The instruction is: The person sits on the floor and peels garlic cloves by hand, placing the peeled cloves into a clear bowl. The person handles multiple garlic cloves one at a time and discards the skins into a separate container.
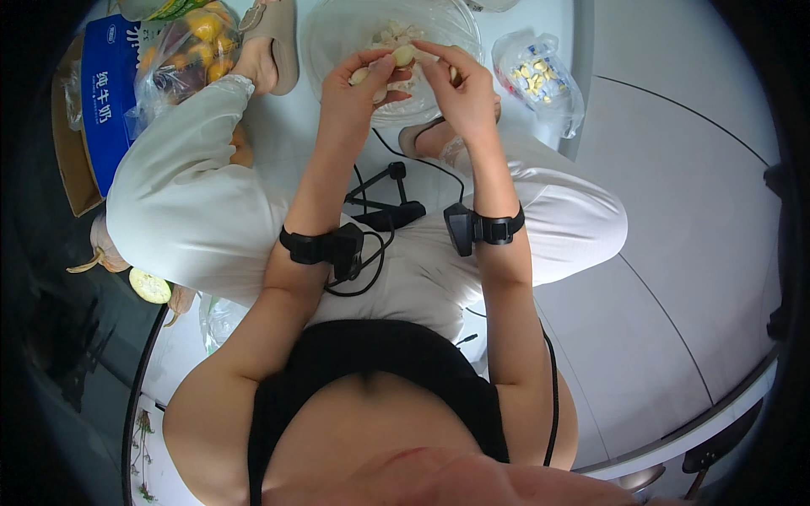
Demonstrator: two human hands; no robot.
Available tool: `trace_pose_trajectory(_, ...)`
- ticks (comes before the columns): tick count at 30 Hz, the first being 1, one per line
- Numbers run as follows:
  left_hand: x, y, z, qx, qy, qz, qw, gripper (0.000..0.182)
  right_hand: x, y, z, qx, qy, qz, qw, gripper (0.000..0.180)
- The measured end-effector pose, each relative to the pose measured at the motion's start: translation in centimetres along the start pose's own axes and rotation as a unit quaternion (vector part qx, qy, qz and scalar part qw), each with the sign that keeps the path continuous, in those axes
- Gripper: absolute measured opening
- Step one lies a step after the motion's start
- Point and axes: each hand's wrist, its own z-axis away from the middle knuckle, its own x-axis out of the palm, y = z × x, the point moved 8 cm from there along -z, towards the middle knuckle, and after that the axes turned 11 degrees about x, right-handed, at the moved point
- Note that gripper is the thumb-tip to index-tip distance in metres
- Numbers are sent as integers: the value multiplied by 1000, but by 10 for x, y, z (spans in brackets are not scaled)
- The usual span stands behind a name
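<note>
My left hand point(366, 81) holds a pale garlic clove point(403, 56) between thumb and fingertips, with further cloves point(359, 76) tucked in its fingers. Beside it, the fingertips of my right hand point(461, 85) meet at that clove's edge. Another clove point(454, 74) shows in the curled right fingers. Both hands are above a round bin with a clear plastic liner point(329, 44), where papery garlic skins point(398, 31) lie. To the right, a clear plastic bag point(569, 111) spread on the floor carries several peeled cloves point(538, 76).
At upper left stand a blue milk carton box point(111, 101) and a plastic bag of orange fruit point(199, 50). Squashes point(106, 243), one cut point(150, 286), lie below them. A black stand point(392, 205) and cables sit between my legs; strapped black devices point(326, 248) circle both forearms.
</note>
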Motion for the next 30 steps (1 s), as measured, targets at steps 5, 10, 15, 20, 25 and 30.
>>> trace_pose_trajectory(5, 3, -14, 0, -51, -20, 37, 998, 24, 2, -14, 4, -42, 24, 27, 998, 23)
trace_pose_trajectory(10, 9, -13, -3, -53, -87, 46, 994, 27, 2, -39, 16, -180, 65, 114, 975, 23)
trace_pose_trajectory(15, 7, -3, -4, 7, -71, 17, 997, 27, -11, -27, 11, -112, 69, 77, 988, 24)
trace_pose_trajectory(20, 15, 9, -3, 80, -76, -20, 994, 20, -10, -15, 5, -33, 44, -7, 998, 17)
trace_pose_trajectory(25, 12, 9, -2, 93, -46, -51, 993, 22, -5, -14, 8, -17, 53, -1, 998, 11)
trace_pose_trajectory(30, 11, 9, -2, 99, -26, -65, 993, 19, -1, -6, 6, -15, 55, -46, 997, 9)
